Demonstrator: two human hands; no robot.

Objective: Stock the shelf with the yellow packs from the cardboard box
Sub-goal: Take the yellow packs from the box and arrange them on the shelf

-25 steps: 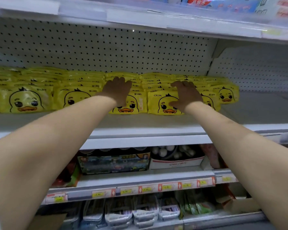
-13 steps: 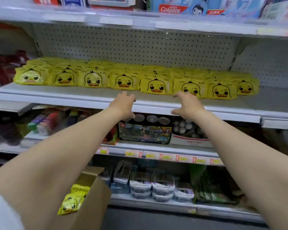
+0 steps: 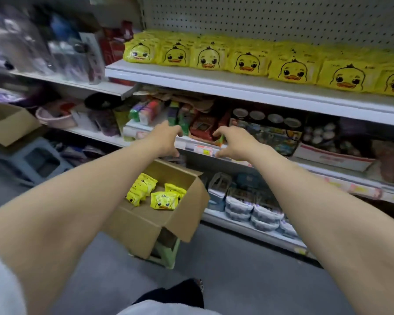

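Observation:
A row of yellow duck-face packs (image 3: pixel 246 60) lines the white upper shelf (image 3: pixel 237 87). Below, an open cardboard box (image 3: pixel 146 223) stands on a green stool and holds a few more yellow packs (image 3: pixel 163 200). My left hand (image 3: pixel 166 138) and my right hand (image 3: pixel 234 144) hover side by side above the far end of the box, in front of the middle shelf. Both hands have loosely spread, slightly bent fingers and hold nothing.
The middle shelf (image 3: pixel 205 150) carries mixed goods with price tags on its edge. Plastic-lidded containers (image 3: pixel 255 212) fill the bottom shelf. Another cardboard box (image 3: pixel 7 123) and a grey stool (image 3: pixel 34 160) stand at the left. Grey floor lies in front.
Both hands left the packs on the upper shelf and dropped to the level of the middle shelf, above the box. The view swung down and left, bringing the box into sight.

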